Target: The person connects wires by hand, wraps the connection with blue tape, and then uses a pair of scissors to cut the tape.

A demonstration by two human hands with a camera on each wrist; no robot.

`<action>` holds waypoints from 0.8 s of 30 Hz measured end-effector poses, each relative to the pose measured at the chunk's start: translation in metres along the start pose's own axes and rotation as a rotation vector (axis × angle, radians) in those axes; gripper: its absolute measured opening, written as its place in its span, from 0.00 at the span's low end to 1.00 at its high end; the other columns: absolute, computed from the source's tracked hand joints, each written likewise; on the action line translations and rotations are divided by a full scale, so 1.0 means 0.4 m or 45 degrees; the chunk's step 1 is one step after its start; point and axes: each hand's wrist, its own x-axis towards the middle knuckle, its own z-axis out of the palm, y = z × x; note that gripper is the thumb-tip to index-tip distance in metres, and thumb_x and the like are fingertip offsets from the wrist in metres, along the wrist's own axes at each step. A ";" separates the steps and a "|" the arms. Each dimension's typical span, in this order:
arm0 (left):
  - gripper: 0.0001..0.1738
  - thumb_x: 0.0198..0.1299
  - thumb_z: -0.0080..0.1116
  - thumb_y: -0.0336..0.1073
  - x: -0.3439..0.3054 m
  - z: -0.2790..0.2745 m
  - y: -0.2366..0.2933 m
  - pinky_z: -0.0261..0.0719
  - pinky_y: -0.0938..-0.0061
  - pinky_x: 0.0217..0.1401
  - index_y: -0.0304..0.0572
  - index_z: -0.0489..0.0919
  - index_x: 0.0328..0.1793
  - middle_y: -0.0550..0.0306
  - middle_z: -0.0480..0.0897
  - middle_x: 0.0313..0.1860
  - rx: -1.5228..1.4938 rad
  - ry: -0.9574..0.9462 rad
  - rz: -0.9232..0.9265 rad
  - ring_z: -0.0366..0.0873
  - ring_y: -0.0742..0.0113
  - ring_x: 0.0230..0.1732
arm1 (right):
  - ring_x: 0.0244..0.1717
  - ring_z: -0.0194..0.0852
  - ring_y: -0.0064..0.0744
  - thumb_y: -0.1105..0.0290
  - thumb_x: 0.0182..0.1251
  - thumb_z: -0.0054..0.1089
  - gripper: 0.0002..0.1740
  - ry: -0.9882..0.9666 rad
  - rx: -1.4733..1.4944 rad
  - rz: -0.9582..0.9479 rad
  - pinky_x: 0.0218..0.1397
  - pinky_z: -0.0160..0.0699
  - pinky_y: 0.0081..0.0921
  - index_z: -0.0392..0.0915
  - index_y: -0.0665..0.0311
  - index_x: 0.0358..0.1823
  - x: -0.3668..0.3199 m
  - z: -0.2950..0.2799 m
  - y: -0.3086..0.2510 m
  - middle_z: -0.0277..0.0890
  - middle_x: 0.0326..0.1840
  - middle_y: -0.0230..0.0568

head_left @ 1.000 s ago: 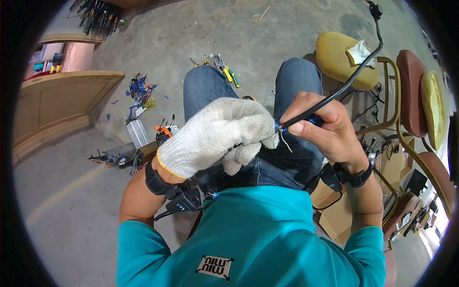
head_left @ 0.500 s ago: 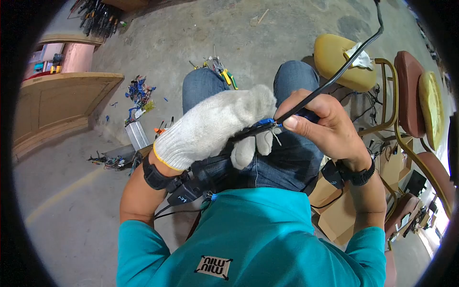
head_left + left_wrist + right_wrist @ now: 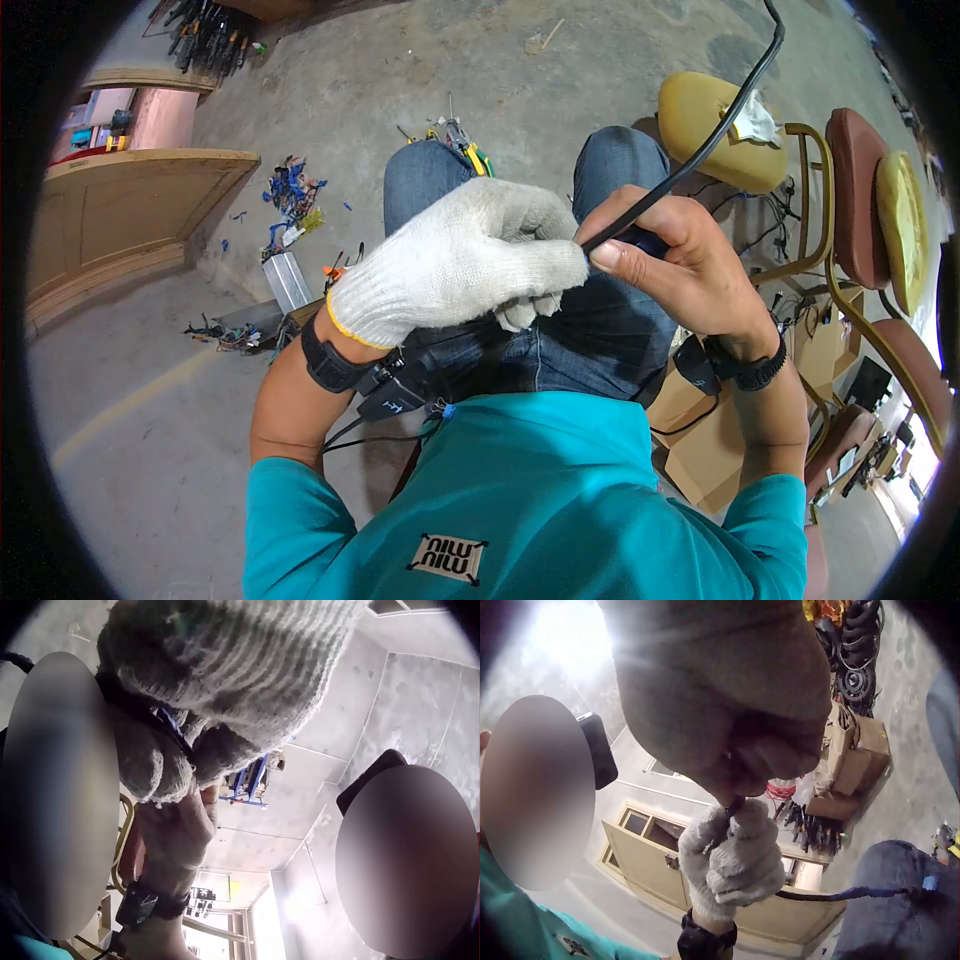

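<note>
A white knitted glove covers my left hand (image 3: 460,260), whose fingers are curled round a dark cable in front of the lap. My bare right hand (image 3: 680,265) pinches a black cable (image 3: 740,105) between thumb and forefinger, right at the glove's fingertips. From there the cable runs up and out at the top of the head view. In the right wrist view, a dark length of cable (image 3: 847,895) comes out of the gloved fist and ends in a blue piece (image 3: 930,883) over the jeans. The glove hides the stretch between the hands.
Pliers (image 3: 465,148) lie beyond the left knee. On the floor to the left are a pile of blue wire scraps (image 3: 292,190) and a silver metal box (image 3: 288,278). A yellow padded seat (image 3: 710,130) and cardboard (image 3: 705,465) stand on the right.
Half a second ago the gloved fingers were spread, showing blue-covered cable and a pale strand; now they are curled over it. The cable's far plug has left the top of the head view.
</note>
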 end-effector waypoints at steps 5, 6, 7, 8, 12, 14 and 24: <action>0.11 0.70 0.66 0.37 -0.018 0.014 0.019 0.69 0.83 0.26 0.38 0.83 0.49 0.65 0.81 0.30 0.257 0.110 0.016 0.74 0.80 0.26 | 0.48 0.84 0.29 0.69 0.76 0.64 0.10 0.032 0.049 0.036 0.54 0.81 0.29 0.84 0.67 0.52 -0.002 0.005 0.010 0.87 0.46 0.39; 0.11 0.70 0.66 0.37 -0.017 0.015 0.012 0.69 0.83 0.26 0.38 0.83 0.49 0.65 0.81 0.30 0.256 0.109 0.014 0.74 0.80 0.26 | 0.45 0.80 0.24 0.69 0.76 0.65 0.10 0.070 0.086 0.026 0.51 0.77 0.26 0.84 0.67 0.51 -0.003 0.010 0.016 0.84 0.43 0.35; 0.12 0.70 0.65 0.39 -0.014 0.014 -0.001 0.68 0.83 0.27 0.38 0.83 0.49 0.66 0.80 0.29 0.253 0.105 0.099 0.73 0.80 0.26 | 0.43 0.76 0.19 0.68 0.75 0.66 0.11 0.107 0.124 0.015 0.48 0.74 0.22 0.84 0.68 0.50 -0.003 0.013 0.020 0.81 0.40 0.31; 0.13 0.71 0.65 0.40 -0.012 0.013 -0.010 0.67 0.83 0.27 0.38 0.84 0.49 0.67 0.78 0.28 0.249 0.100 0.183 0.72 0.81 0.26 | 0.43 0.76 0.19 0.68 0.75 0.66 0.11 0.109 0.125 0.018 0.48 0.74 0.22 0.84 0.68 0.50 -0.004 0.013 0.016 0.81 0.40 0.31; 0.14 0.74 0.62 0.44 -0.002 -0.005 -0.012 0.66 0.82 0.27 0.38 0.84 0.48 0.68 0.77 0.27 0.165 0.014 0.173 0.71 0.81 0.26 | 0.43 0.77 0.19 0.66 0.74 0.69 0.12 0.116 0.146 0.218 0.49 0.76 0.23 0.84 0.68 0.49 0.005 0.012 0.005 0.83 0.39 0.32; 0.16 0.75 0.60 0.46 0.002 -0.004 -0.007 0.65 0.82 0.27 0.38 0.85 0.46 0.68 0.75 0.26 0.121 0.046 0.184 0.70 0.81 0.26 | 0.45 0.80 0.21 0.64 0.73 0.69 0.14 0.149 0.121 0.226 0.50 0.79 0.26 0.84 0.69 0.48 0.005 0.013 0.010 0.86 0.39 0.36; 0.13 0.74 0.60 0.40 0.015 -0.029 -0.002 0.67 0.81 0.28 0.37 0.85 0.47 0.67 0.77 0.26 0.245 0.030 0.166 0.70 0.80 0.26 | 0.37 0.83 0.40 0.56 0.63 0.76 0.21 0.464 -0.742 -0.040 0.38 0.81 0.32 0.83 0.63 0.49 -0.036 0.020 -0.014 0.81 0.38 0.41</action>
